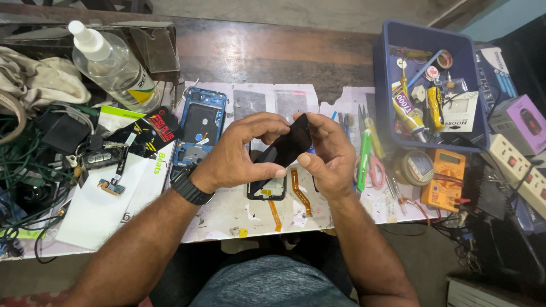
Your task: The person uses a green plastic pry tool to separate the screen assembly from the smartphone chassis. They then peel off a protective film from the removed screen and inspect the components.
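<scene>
Both hands hold a black phone screen panel [289, 145] tilted above the workbench. My left hand [242, 153], with a black wristwatch on its wrist, grips the panel's left edge between thumb and fingers. My right hand [330, 156] holds the right edge, thumb on the front face. Under the panel lies a black display frame [267, 193] with orange flex cables [300, 190] beside it. A blue phone housing [199, 128], stripped open, lies to the left on a white paper sheet [227, 213].
A clear spray bottle [116, 65] lies at back left beside tangled cables [28, 170]. A blue bin [429, 85] of glue tubes and tools stands at right, with an orange multimeter [443, 179], a tape roll [414, 166], scissors [372, 165] and a white power strip [520, 173].
</scene>
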